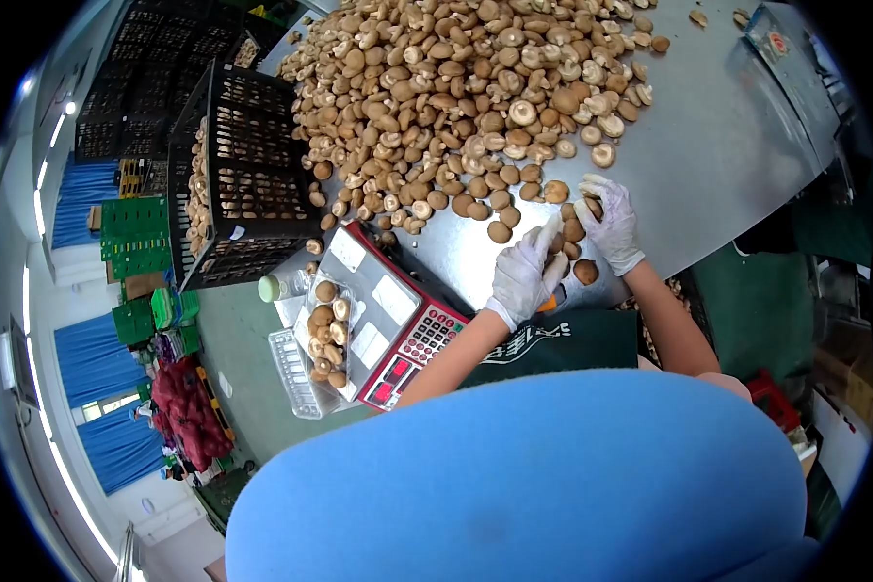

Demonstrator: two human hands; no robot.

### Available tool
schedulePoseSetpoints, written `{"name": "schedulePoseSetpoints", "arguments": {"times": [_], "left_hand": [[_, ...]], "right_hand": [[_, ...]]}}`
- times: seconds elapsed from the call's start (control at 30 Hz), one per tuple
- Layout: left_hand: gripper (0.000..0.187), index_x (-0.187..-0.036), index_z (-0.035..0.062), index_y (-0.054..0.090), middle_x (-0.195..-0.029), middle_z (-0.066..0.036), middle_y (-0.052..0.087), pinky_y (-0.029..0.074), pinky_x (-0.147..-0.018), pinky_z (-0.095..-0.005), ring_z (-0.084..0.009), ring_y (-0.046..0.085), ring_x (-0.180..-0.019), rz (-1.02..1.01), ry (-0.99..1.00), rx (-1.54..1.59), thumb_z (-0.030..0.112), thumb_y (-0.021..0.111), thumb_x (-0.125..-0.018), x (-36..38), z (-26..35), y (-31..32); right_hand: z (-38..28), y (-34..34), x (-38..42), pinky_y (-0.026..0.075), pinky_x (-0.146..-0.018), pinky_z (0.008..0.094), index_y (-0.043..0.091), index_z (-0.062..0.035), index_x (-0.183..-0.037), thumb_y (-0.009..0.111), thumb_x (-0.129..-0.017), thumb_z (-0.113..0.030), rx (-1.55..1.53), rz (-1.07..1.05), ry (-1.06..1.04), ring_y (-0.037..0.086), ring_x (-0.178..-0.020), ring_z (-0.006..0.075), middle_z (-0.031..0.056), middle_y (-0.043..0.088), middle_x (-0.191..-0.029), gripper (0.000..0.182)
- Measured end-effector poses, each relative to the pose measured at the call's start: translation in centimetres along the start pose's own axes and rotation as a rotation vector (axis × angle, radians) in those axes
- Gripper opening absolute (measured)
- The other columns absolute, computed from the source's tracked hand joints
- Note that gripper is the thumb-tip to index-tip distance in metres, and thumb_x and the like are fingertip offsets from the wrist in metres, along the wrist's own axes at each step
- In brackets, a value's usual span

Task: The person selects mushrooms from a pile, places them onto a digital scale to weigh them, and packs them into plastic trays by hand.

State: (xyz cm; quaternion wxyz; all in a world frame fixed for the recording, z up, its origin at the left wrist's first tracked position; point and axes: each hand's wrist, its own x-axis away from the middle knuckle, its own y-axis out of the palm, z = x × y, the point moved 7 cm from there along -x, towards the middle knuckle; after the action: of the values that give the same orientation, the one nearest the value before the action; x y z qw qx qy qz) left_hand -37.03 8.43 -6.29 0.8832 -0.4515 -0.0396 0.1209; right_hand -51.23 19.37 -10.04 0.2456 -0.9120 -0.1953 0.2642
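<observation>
White gloves cover both hands at the near edge of the metal table (718,145). My left hand (522,277) is closed, with a brown-capped mushroom (556,244) partly showing between fingers and thumb. Close by on the right, my right hand (613,227) curls its fingers round another mushroom (593,207). A few loose mushrooms lie between and below the hands, one of them a dark cap (585,272). Beyond them spreads a large heap of mushrooms (456,97).
Left of my hands stands a red digital scale (422,335), a clear tray of mushrooms (326,335) on its platform. Another clear plastic tray (299,376) lies beside it. A black crate (252,175) holding mushrooms stands at the heap's left. Red mesh sacks (189,412) are farther off.
</observation>
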Motion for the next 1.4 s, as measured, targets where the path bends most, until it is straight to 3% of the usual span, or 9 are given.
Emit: {"name": "schedulePoseSetpoints", "arguments": {"times": [0.2, 0.37, 0.6, 0.83, 0.93, 1.13, 1.2, 1.33, 1.4], "left_hand": [[0.048, -0.133, 0.0127, 0.053, -0.117, -0.012, 0.057, 0.047, -0.084, -0.0450, -0.0296, 0.059, -0.102, 0.030, 0.197, -0.590, 0.013, 0.060, -0.086, -6.1, -1.8, -1.5], [0.008, -0.089, 0.0095, 0.065, -0.102, -0.012, 0.059, 0.049, -0.082, -0.0438, -0.0308, 0.062, -0.096, -0.151, 0.111, -0.554, 0.012, 0.061, -0.083, -7.2, -4.3, 0.4], [0.016, -0.095, 0.0039, 0.064, -0.092, -0.015, 0.065, 0.051, -0.078, -0.0403, -0.0315, 0.063, -0.085, 0.238, -0.095, 0.095, 0.018, 0.066, -0.087, -2.6, -6.9, -6.6], [0.014, -0.100, 0.0033, 0.066, -0.081, 0.002, 0.059, 0.044, -0.065, -0.0225, -0.0064, 0.053, -0.073, 0.051, -0.467, 0.768, 0.015, 0.061, -0.096, 4.1, -10.1, -3.6], [0.017, -0.105, 0.0038, 0.069, -0.082, 0.002, 0.061, 0.045, -0.065, -0.0213, -0.0062, 0.053, -0.072, 0.053, -0.533, 0.896, 0.016, 0.061, -0.096, 4.7, -8.5, -3.6], [0.020, -0.106, -0.0018, 0.072, -0.098, -0.007, 0.065, 0.047, -0.080, -0.0253, -0.0120, 0.058, -0.087, 0.058, -0.369, 0.764, 0.009, 0.058, -0.095, 5.1, -7.1, -4.5], [0.022, -0.110, -0.0007, 0.071, -0.098, -0.006, 0.067, 0.049, -0.077, -0.0261, -0.0152, 0.060, -0.081, 0.070, -0.411, 1.093, 0.010, 0.060, -0.094, 5.6, -8.3, -3.4], [0.025, -0.115, 0.0054, 0.070, -0.096, -0.005, 0.068, 0.052, -0.071, -0.0293, -0.0181, 0.064, -0.075, 0.073, -0.684, 1.014, 0.012, 0.063, -0.092, 6.0, -8.2, -1.6], [0.030, -0.120, 0.0120, 0.069, -0.092, -0.006, 0.068, 0.054, -0.066, -0.0338, -0.0229, 0.066, -0.071, 0.177, -0.280, 0.629, 0.013, 0.066, -0.089, 3.9, -5.9, -2.3]], "right_hand": [[0.1, 0.2, 0.1, 0.049, -0.096, 0.0376, 0.069, -0.0119, -0.108, 0.070, -0.084, -0.017, 0.026, -0.005, 0.023, 0.059, -0.108, 0.0285, 0.0041, 0.065, -0.121, 0.025], [0.1, -0.3, 0.0, 0.049, -0.096, 0.0374, 0.069, -0.0137, -0.108, 0.071, -0.084, -0.018, -0.036, -0.005, 0.030, 0.059, -0.108, 0.0279, 0.0040, 0.066, -0.121, 0.024], [-1.2, -2.5, 0.5, 0.047, -0.097, 0.0392, 0.072, -0.0151, -0.099, 0.071, -0.083, -0.019, 0.022, 0.011, 0.027, 0.059, -0.106, 0.0267, 0.0034, 0.066, -0.117, 0.017], [-4.4, -0.1, 0.7, 0.032, -0.107, 0.0461, 0.071, -0.0140, -0.100, 0.066, -0.084, -0.040, 0.363, -0.332, -0.110, 0.051, -0.115, 0.0241, 0.0024, 0.061, -0.109, 0.031], [-4.2, 1.1, -0.1, 0.032, -0.108, 0.0457, 0.069, -0.0136, -0.097, 0.067, -0.084, -0.040, 0.444, -0.501, -0.033, 0.052, -0.111, 0.0245, 0.0040, 0.062, -0.107, 0.029], [-4.9, 1.6, 0.0, 0.033, -0.106, 0.0457, 0.066, -0.0138, -0.088, 0.071, -0.081, -0.037, 0.450, -0.487, -0.130, 0.053, -0.109, 0.0247, 0.0038, 0.063, -0.101, 0.025], [-5.4, 1.3, 0.0, 0.036, -0.103, 0.0448, 0.065, -0.0137, -0.088, 0.073, -0.080, -0.034, 0.397, -0.466, -0.112, 0.054, -0.105, 0.0258, 0.0039, 0.063, -0.097, 0.024], [-5.2, 0.8, 0.6, 0.048, -0.086, 0.0365, 0.065, -0.0132, -0.093, 0.078, -0.079, -0.030, 0.179, -0.406, 0.103, 0.060, -0.091, 0.0234, 0.0047, 0.065, -0.090, 0.025], [-4.9, 1.2, 1.0, 0.049, -0.081, 0.0336, 0.066, -0.0123, -0.098, 0.076, -0.083, -0.030, -0.112, -0.447, 0.257, 0.061, -0.089, 0.0204, 0.0041, 0.066, -0.092, 0.025]]}}
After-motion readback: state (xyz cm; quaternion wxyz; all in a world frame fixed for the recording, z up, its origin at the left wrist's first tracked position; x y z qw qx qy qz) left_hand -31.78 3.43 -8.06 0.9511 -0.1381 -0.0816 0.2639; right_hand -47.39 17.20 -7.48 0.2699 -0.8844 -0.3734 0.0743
